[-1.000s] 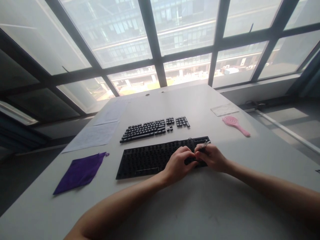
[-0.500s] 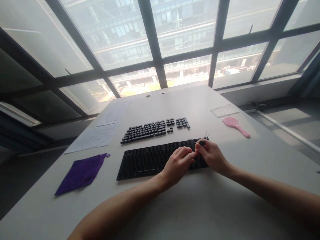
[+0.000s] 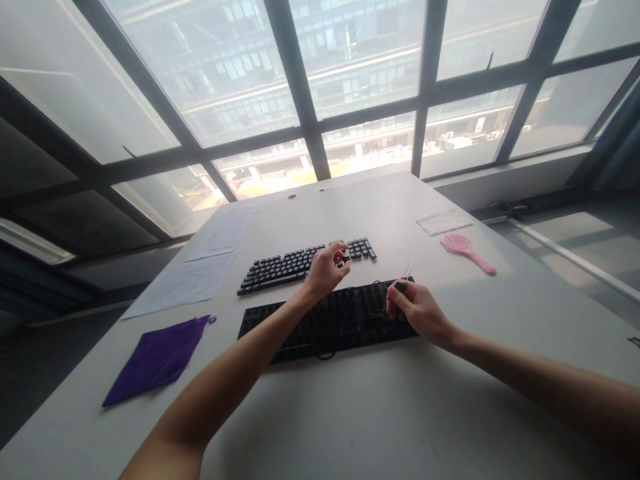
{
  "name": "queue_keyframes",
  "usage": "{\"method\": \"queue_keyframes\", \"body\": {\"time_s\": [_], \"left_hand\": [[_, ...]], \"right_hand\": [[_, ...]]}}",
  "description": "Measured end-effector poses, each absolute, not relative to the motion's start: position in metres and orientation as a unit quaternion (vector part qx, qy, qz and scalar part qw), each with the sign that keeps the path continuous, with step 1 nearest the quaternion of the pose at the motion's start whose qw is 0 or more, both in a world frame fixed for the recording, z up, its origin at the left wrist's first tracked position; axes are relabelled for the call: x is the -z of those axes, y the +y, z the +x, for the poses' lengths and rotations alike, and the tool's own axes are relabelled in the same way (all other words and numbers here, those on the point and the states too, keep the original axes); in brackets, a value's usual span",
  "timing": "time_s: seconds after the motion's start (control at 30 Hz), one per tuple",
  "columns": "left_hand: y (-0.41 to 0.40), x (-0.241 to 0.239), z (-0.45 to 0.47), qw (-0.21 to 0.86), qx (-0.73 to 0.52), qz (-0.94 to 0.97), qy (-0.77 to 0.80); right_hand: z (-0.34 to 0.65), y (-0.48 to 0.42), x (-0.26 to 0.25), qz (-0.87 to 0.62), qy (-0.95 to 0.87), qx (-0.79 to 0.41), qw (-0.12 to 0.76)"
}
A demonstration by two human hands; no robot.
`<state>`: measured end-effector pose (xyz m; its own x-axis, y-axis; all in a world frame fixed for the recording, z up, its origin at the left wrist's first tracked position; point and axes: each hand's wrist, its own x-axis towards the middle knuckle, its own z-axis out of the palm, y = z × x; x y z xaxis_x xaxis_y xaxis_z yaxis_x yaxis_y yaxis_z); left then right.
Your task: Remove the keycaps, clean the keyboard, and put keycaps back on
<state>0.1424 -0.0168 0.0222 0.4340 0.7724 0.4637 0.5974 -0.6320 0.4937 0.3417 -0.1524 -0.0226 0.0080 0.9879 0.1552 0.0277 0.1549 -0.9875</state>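
Observation:
A black keyboard (image 3: 300,327) with its keycaps off lies in front of me, a short cable loop showing at its near edge. Beyond it, loose black keycaps (image 3: 273,268) are laid out in keyboard order. My left hand (image 3: 326,268) is over the right part of these keycaps, thumb and forefinger curled round a small dark keycap (image 3: 345,257). Above the keyboard's right end, my right hand (image 3: 415,307) is closed on a keycap puller (image 3: 400,287) with a black handle and thin wire loops sticking out on both sides.
At left lie a purple drawstring pouch (image 3: 155,360) and white paper sheets (image 3: 185,283). A pink hairbrush (image 3: 467,252) and a flat clear bag (image 3: 444,221) are on the white table's (image 3: 320,413) right side. Large windows (image 3: 370,60) stand beyond.
My left hand has moved away from my right hand, forward and left to the laid-out keycaps. My right hand stays by the keyboard's right end with the keycap puller. The view has shifted slightly.

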Motion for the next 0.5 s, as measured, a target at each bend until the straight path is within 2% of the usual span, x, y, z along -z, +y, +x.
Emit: {"method": "queue_keyframes", "body": {"time_s": [0.2, 0.5], "left_hand": [[0.032, -0.001, 0.14, 0.089, -0.23, 0.876, 0.415], [0.037, 0.016, 0.141, 0.039, -0.223, 0.863, 0.452]], "right_hand": [[0.343, -0.152, 0.024, -0.466, -0.551, -0.45, 0.527], [0.343, -0.153, 0.024, -0.466, -0.556, -0.45, 0.52]]}}
